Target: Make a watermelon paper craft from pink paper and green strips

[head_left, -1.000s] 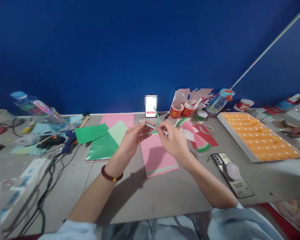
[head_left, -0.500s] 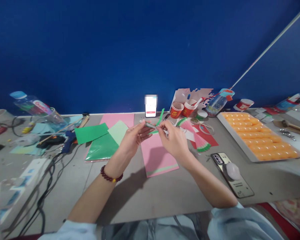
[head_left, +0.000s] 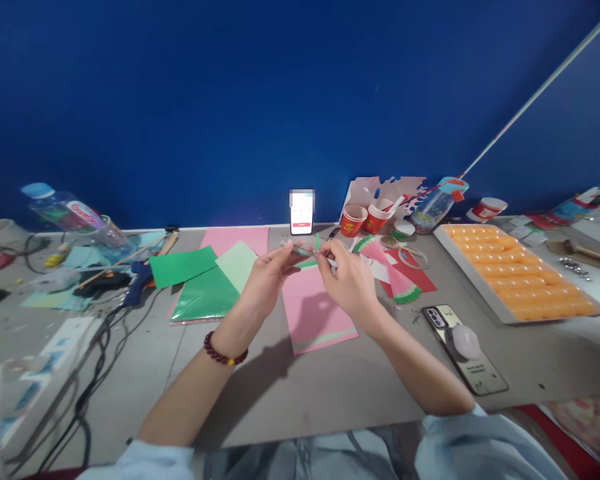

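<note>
Narrow strip [head_left: 305,251], 1 piece: thin, pale grey-green, slightly bowed, at the centre of the frame, spanning the gap between the 2 hands. A bright green tip [head_left: 317,241] stands upright at its right end; whether it belongs to the same piece cannot be told.

Left hand [head_left: 266,279], centre: thumb and fingers pinching the strip's left end; beaded bracelet [head_left: 225,352] at the wrist.

Right hand [head_left: 349,275], right of centre: thumb and forefinger closed on the strip's right end — a whitish sliver [head_left: 334,264] shows beneath, mostly covered by the hand, its nature unclear.

Pink sheet [head_left: 314,308], below the hands at centre: a pale green band along its lower edge, upper part covered by the fingers and in shadow.

Propped phone [head_left: 301,218], above the hands: lit screen, upper part pixelated, text too small to read.

Power strip [head_left: 55,363], lower left: cut off by the frame's edge.

Far right edge: small articles, soft and hard to make out.
</note>
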### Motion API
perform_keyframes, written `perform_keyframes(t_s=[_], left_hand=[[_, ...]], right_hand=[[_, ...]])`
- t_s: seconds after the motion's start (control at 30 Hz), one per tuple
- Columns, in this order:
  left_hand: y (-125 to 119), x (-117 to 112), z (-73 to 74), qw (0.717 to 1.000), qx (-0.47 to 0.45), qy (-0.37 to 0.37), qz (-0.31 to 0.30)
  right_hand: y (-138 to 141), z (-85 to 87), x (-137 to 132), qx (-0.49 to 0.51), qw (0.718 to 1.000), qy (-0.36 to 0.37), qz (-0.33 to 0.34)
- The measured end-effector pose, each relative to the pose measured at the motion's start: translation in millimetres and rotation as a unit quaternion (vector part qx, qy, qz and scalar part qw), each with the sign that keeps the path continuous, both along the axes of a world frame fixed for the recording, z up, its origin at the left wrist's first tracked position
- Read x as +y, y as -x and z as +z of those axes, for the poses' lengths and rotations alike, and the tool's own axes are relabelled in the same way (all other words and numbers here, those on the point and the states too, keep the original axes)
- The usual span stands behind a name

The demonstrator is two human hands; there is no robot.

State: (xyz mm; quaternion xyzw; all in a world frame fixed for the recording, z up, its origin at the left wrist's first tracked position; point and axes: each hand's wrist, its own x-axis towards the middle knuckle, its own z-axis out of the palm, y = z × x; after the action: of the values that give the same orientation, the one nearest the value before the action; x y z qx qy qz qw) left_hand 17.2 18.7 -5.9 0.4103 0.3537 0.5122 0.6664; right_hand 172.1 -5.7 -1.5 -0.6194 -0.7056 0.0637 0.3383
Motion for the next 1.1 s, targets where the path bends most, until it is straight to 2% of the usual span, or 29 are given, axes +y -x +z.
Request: perform_keyframes(t_s=[0.23,0.5,0.77,1.1], left_hand=[[-8,0,-12.6,0.997,0.042,-0.048,0.048],[-9,-1,-11.6,0.991,0.096,-0.031,0.09],[-8,-2,-7.9,0.995,0.05,-0.024,0.08],[-4,0,-8.5,0.992,0.082,-0.031,0.09]], right_hand=[[0,2.1,-1,0.003,1.0,-0.001,0.0],[1,1.0,-2,0.014,1.0,0.002,0.015],[3,3.4,-1,0.088,0.993,0.033,0.069],[1,1.6,2,0.126,0.988,0.052,0.073]])
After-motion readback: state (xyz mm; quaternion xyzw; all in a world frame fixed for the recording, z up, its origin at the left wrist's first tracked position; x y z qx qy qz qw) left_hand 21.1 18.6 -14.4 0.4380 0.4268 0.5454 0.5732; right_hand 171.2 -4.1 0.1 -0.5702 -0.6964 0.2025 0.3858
